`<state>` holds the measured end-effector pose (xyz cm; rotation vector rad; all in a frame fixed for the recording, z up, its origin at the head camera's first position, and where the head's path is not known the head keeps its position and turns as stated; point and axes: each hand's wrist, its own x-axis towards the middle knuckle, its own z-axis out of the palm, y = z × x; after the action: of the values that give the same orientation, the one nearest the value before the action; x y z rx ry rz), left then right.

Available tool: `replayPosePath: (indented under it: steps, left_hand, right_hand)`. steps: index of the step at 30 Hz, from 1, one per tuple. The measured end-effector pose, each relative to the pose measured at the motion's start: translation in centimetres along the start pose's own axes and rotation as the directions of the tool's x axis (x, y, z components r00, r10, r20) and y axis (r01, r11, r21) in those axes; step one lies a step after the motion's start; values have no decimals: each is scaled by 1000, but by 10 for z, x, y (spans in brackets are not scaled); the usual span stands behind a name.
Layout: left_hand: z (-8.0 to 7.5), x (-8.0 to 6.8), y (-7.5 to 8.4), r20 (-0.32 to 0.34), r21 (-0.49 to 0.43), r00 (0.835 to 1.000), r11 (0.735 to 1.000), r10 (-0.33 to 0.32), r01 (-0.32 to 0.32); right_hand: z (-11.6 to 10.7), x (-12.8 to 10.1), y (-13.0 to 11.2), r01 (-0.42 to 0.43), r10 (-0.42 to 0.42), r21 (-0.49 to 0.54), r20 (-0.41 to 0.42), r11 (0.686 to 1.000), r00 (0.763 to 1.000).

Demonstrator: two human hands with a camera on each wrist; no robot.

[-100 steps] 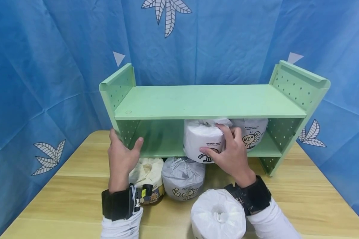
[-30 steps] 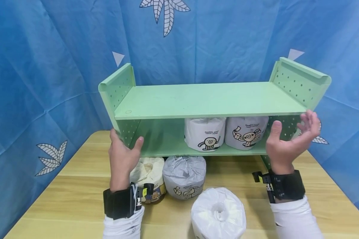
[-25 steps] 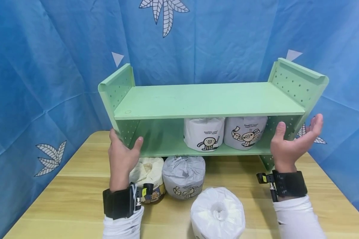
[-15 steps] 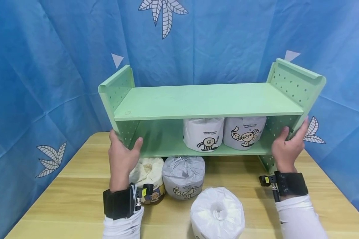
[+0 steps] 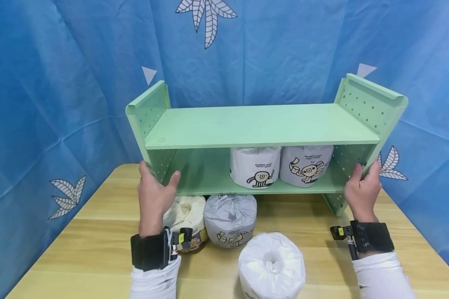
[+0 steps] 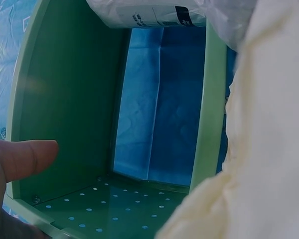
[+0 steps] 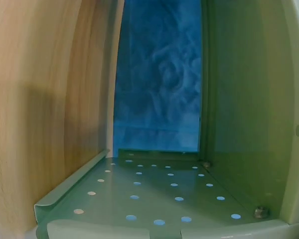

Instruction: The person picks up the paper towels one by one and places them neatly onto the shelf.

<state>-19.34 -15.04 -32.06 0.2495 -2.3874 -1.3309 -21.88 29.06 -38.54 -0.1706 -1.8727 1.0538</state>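
Both hands clasp the green shelf (image 5: 262,126) at its ends – the left hand (image 5: 155,197) wraps the left perforated side panel, thumb inside, fingers behind; the right hand (image 5: 362,189) grips the right panel the same way, forearms reaching up from the wooden table (image 5: 378,236). Two wrapped paper rolls (image 5: 280,166) stand on its lower board – three more rolls (image 5: 230,216) lie on the table below and in front
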Motion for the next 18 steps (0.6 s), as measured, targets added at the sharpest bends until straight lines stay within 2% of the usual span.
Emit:
replayPosePath:
  steps: [6, 13, 18]
  left_hand:
    - [-2, -2, 1, 36, 19, 999, 1000, 8, -8]
    - [-5, -8, 3, 103, 45, 994, 999, -27, 22]
    - [-5, -18, -5, 146, 69, 989, 997, 18, -29]
  right_hand:
    - [-2, 0, 0, -27, 27, -1, 17, 1000, 999]
    - [1, 1, 4, 15, -15, 29, 9, 999, 1000]
    - [2, 1, 6, 26, -27, 42, 8, 999, 1000]
